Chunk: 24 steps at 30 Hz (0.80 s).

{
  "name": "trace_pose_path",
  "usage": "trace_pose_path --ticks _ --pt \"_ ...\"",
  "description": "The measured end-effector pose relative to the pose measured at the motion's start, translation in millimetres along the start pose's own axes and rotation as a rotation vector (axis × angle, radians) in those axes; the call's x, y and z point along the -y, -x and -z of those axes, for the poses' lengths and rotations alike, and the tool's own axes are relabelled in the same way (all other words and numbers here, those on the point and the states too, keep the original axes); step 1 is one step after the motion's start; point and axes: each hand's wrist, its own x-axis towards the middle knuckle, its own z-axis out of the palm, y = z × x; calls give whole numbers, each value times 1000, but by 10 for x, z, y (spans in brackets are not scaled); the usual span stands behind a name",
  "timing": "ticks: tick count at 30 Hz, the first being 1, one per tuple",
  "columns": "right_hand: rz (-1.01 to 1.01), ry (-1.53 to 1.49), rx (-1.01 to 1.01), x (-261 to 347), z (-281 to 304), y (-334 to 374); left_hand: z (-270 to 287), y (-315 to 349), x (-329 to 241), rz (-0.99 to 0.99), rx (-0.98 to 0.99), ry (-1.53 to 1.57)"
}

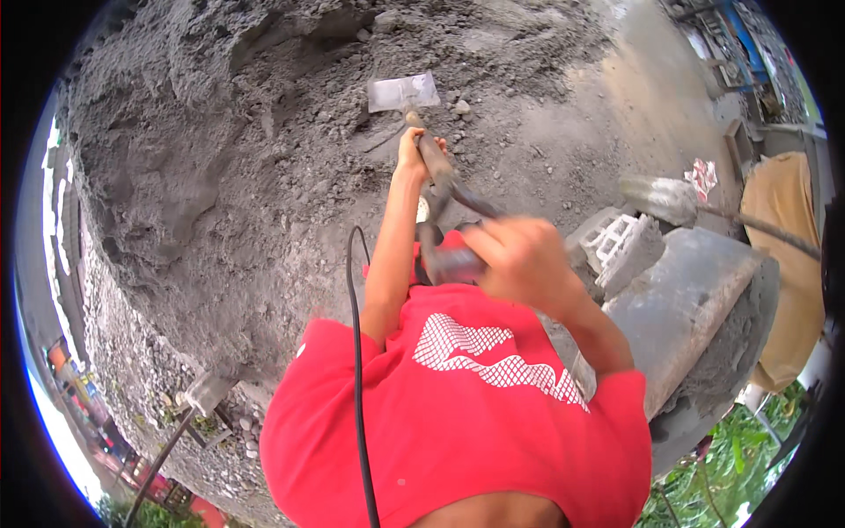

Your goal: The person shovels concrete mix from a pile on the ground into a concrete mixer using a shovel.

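Note:
A shovel with a flat, pale metal blade (403, 91) lies against the loose grey sand ahead of me. My left hand (412, 157) is wrapped round its shaft, just behind the blade. From there the shaft (471, 201) slants back and right toward my right hand (521, 255). That hand is closed at the shovel's rear end, near my body, and is smeared by motion. The grip inside it is mostly hidden. Dark shapes below the shaft, between my arms, are too blurred to tell apart.
A high bank of grey sand (167, 167) rises on the left. To the right are a hollow concrete block (616, 242), a curved grey sheet-like piece (682, 295), a second tool's crusted head (660, 199) and a tan cover (779, 264). A black cable (359, 378) hangs over my shirt.

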Motion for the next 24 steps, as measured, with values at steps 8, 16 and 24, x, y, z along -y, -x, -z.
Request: trace_pose_path --ticks 8,16,24 --pt "82 -273 407 -1197 -2630 -1337 1054 748 -592 -415 -431 -122" --pt "102 -404 447 -1014 -3017 -1336 1421 1541 452 -499 -484 167" --pt "143 -473 379 -1047 -2871 -1367 1392 1408 1361 -590 -401 582"
